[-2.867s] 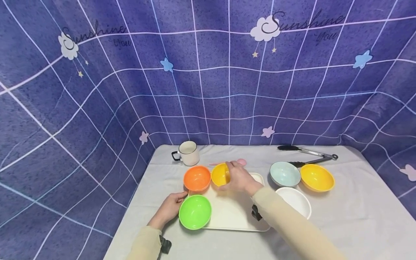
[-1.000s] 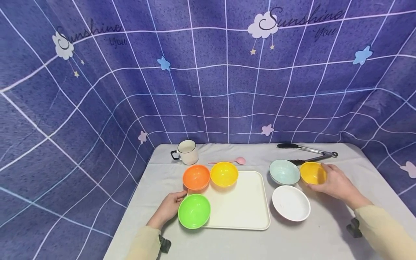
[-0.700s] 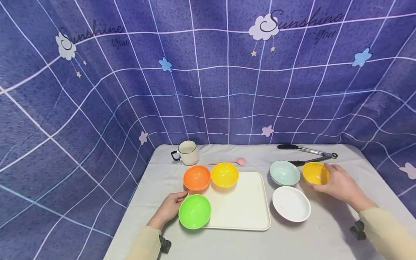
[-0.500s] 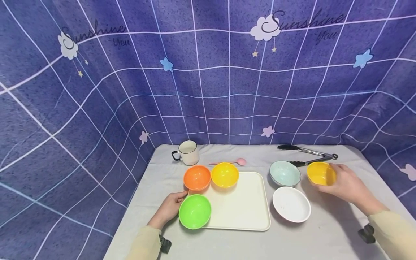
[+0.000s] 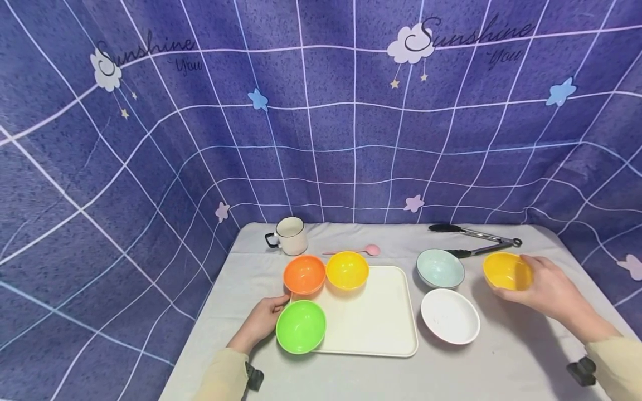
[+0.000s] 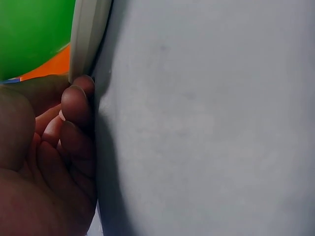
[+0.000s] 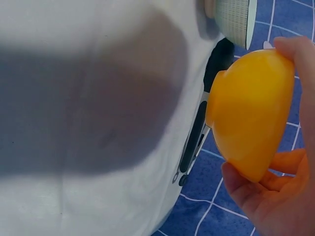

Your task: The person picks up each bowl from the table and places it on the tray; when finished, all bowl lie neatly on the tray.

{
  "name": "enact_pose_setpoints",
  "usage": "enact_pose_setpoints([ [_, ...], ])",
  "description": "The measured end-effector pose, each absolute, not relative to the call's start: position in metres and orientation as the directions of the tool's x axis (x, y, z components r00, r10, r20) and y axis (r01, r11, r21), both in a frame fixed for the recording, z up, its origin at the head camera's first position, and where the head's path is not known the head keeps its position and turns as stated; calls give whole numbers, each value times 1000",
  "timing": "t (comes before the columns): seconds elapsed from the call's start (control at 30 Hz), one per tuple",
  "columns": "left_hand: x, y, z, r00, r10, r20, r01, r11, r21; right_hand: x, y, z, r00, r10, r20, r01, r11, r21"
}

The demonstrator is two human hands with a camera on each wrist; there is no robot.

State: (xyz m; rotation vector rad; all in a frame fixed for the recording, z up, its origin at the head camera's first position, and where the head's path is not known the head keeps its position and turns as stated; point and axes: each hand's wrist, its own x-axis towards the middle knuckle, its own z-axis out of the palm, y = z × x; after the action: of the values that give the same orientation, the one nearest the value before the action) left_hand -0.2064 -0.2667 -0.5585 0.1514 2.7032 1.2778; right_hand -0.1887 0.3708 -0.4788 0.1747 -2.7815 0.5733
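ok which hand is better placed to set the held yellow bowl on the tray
Probably the right hand: it grips that yellow bowl, while the left hand holds the tray's left edge, farther from the bowl.

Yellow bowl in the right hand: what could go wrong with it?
The right hand grips the yellow bowl from one side, so it might slip or tip if the fingers loosen. The tongs lie just beyond it, and the light blue bowl stands to its left, so a careless move could bump either one.
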Motion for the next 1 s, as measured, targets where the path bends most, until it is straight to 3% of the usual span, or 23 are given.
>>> enact_pose_setpoints([
  [0.4, -207, -267, -560, -983, 160, -89, 30, 621, 783, -183, 353, -467, -940, -75, 332, -201, 909, -365],
  [0.6, -206, -267, -559, -983, 160, -88, 31, 619, 785, -182, 324, -458, -922, -123, 367, -265, 892, -365],
  [1.0, -207, -268, -559, -982, 168, -89, 37, 630, 776, -184, 247, -454, -915, -247, 317, -365, 843, -395],
])
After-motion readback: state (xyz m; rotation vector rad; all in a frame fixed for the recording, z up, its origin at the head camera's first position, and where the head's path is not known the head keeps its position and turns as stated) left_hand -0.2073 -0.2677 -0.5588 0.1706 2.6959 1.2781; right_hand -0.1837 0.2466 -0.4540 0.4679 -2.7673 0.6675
